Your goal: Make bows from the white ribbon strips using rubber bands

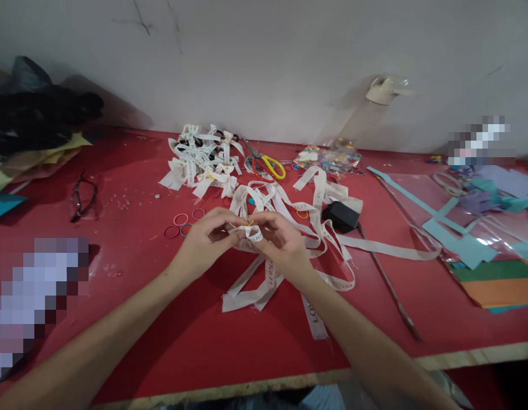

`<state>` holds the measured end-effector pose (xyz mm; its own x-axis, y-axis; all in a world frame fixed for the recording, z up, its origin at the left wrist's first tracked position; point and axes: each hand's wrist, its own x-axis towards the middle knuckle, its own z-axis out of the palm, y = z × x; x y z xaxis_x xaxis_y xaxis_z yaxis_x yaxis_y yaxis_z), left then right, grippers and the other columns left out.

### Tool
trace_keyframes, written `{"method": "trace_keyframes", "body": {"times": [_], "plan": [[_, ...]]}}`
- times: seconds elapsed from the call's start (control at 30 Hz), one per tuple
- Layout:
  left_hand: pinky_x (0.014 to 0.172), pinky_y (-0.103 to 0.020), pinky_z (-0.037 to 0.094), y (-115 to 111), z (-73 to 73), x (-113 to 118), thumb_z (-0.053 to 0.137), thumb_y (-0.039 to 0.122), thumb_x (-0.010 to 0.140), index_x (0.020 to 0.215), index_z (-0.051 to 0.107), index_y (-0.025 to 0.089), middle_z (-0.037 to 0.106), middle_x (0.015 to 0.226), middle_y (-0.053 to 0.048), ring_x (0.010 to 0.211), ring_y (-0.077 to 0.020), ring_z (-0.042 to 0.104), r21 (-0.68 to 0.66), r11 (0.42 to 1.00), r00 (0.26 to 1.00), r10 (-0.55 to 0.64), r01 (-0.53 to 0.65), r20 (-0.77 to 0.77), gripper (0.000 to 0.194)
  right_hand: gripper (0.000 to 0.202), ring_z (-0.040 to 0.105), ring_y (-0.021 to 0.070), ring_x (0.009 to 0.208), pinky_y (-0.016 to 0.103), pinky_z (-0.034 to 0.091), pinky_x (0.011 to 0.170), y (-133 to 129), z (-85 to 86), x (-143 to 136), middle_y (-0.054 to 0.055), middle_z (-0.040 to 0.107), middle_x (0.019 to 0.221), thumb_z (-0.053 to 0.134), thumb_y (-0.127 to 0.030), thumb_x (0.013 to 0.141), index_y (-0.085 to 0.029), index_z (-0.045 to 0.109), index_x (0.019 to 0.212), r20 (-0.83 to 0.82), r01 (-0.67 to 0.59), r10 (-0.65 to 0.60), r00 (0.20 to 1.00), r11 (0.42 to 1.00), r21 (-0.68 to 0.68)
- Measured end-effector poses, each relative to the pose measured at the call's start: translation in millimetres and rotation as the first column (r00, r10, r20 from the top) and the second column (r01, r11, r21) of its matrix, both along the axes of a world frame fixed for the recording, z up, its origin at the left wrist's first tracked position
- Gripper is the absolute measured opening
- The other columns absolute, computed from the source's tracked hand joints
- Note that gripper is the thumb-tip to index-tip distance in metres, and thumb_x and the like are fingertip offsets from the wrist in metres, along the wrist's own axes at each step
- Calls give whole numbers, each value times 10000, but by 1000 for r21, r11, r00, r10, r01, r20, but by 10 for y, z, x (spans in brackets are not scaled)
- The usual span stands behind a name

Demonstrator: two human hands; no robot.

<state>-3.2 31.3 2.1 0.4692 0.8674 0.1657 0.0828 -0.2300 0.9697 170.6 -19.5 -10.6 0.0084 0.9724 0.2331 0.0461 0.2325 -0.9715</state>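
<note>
Both hands meet over the red table, fingertips pinched together. My left hand (210,236) grips one side of a white printed ribbon (254,232), which is looped beside a yellow hair tie (247,220). On the other side, my right hand (283,242) pinches the same ribbon between thumb and fingers. Where exactly the ribbon and hair tie join is hidden by the fingers. Loose lengths of printed ribbon (250,293) lie beneath and around both hands. Several coloured hair ties (181,220) rest left of my left hand, and another yellow one (302,214) lies among the ribbons.
A pile of ribbon bows (195,154) sits at the back beside scissors (270,166) with red and yellow handles. Right of the ribbons are a black block (341,216) and a thin rod (387,279). Eyeglasses (83,196) lie left; coloured sheets (494,285) lie right.
</note>
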Motion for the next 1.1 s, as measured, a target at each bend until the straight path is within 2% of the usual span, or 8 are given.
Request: {"method": "trace_keyframes", "body": {"times": [0.1,0.23,0.4,0.53,0.63,0.7,0.87,1.1], "plan": [[569,-215,495,-8,4,8,687,291,813,908,708,187,556,820,-15,638,-98,559,15,1000,1000,9,-9,-4,142,228,625,154,966,305,540,841,8,-3,-9,34,645,1043,635,-235,846,-237,610,1073,-67,-50,45,997,996,-73],[579,-219,502,-55,7,38,685,287,819,940,647,177,535,718,25,607,-98,572,-83,997,1000,-3,5,23,168,338,619,168,1018,324,550,865,10,6,-24,41,636,1120,690,-251,802,-241,607,1130,-136,-135,118,984,984,-119],[700,-242,547,-79,-17,37,687,295,823,967,587,179,592,856,-1,763,-120,621,-149,987,992,-42,60,122,210,279,643,138,760,307,572,759,16,35,-61,-3,669,864,721,-331,790,-228,631,1033,-297,-97,3,955,948,-303],[735,-238,532,-70,6,-1,620,288,879,996,602,166,627,872,-21,779,-117,620,-122,983,984,-117,134,137,170,211,593,87,638,221,543,655,37,61,-62,-29,636,775,746,-323,770,-205,636,905,-470,-120,-56,881,934,-336],[701,-229,511,-64,34,-19,622,279,879,937,624,161,639,845,-32,760,-121,615,-23,991,989,-129,131,72,132,206,562,67,584,170,515,582,45,63,-32,-34,624,705,785,-304,735,-179,640,812,-546,-187,-58,836,905,-383],[702,-233,497,-59,47,-27,632,259,873,897,644,166,649,840,-38,772,-128,613,126,984,992,-126,123,13,97,206,547,60,549,156,509,547,41,59,-12,-39,603,650,786,-316,739,-169,643,757,-576,-258,-36,817,870,-421],[636,-228,469,-53,62,-43,654,218,856,883,693,190,626,781,-23,683,-113,574,453,881,991,-111,132,-72,55,254,523,47,467,146,489,465,21,83,-18,-46,588,596,808,-367,705,-161,672,764,-593,-368,18,805,799,-475],[642,-243,489,-46,95,-59,645,210,856,851,695,185,651,789,-39,703,-128,596,395,886,970,-232,242,-74,56,285,514,42,501,123,459,477,19,55,6,-49,605,608,880,-266,596,-153,685,771,-567,-388,59,822,786,-481]]}}
